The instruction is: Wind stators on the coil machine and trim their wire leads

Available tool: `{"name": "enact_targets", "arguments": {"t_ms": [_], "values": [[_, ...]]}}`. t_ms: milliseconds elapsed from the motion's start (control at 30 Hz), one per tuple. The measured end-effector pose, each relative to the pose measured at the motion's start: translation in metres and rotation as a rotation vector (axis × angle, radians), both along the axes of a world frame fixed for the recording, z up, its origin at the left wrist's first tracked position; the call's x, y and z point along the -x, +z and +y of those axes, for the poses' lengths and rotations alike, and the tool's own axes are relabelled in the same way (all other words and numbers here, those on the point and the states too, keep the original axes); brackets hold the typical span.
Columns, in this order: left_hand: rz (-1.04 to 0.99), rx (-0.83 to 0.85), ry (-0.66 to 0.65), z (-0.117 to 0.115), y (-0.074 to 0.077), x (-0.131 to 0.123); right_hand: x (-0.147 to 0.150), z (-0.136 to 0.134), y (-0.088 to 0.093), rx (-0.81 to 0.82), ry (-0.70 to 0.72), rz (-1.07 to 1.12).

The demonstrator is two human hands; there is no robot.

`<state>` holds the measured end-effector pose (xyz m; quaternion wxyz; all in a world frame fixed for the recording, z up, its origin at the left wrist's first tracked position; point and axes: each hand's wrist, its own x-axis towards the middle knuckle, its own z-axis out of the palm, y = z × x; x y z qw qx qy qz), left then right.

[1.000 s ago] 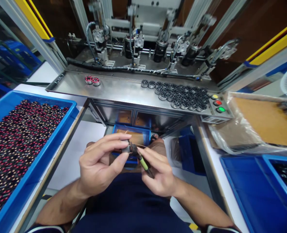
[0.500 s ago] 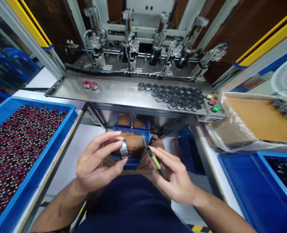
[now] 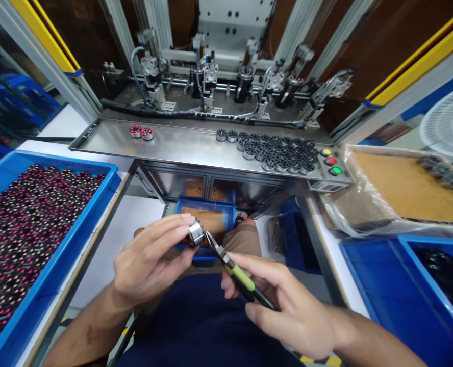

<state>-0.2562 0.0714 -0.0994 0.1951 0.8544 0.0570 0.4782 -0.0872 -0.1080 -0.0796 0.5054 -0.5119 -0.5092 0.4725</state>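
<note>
Between the fingertips and thumb of my left hand (image 3: 153, 257) is a motor stator (image 3: 196, 233), a short silver ring with dark insulation at its ends. My right hand (image 3: 283, 300) grips a pair of pliers (image 3: 238, 275) with green and black handles. The pliers' pointed jaws are close to the right side of the stator; whether they touch it I cannot tell. Both hands are over my lap, in front of the metal bench (image 3: 184, 145). Two stators with red windings (image 3: 141, 132) sit at the left on that bench, and many dark unwound stators (image 3: 276, 150) cluster at its right.
A blue bin (image 3: 114, 176) full of wound stators stands at left. Yellow, red and green buttons (image 3: 330, 161) are at the bench's right end. Beyond it stands a machine with several fixtures (image 3: 245, 84). At right are a plastic-lined box (image 3: 395, 188) and blue bins (image 3: 379, 285).
My right hand has turned the pliers and brought their jaws leftward, close to the stator. My left hand has shifted slightly left and tilted the stator. The camera view has moved a little.
</note>
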Motion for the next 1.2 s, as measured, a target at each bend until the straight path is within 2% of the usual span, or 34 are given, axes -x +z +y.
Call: {"name": "enact_targets", "arguments": {"t_ms": [333,600,933,1200], "values": [[-0.009,0.111,-0.071,-0.001,-0.010,0.005,0.001,-0.001,-0.003,0.002,0.010,0.084],[-0.014,0.206,-0.058,-0.002,-0.011,0.007,0.002,0.000,-0.001,-0.002,0.025,0.046],[-0.045,0.115,-0.111,-0.004,-0.008,0.003,0.003,0.003,-0.001,-0.002,0.010,0.084],[-0.027,0.133,-0.118,-0.004,-0.006,0.005,0.001,0.005,0.000,0.066,0.047,0.053]]}}
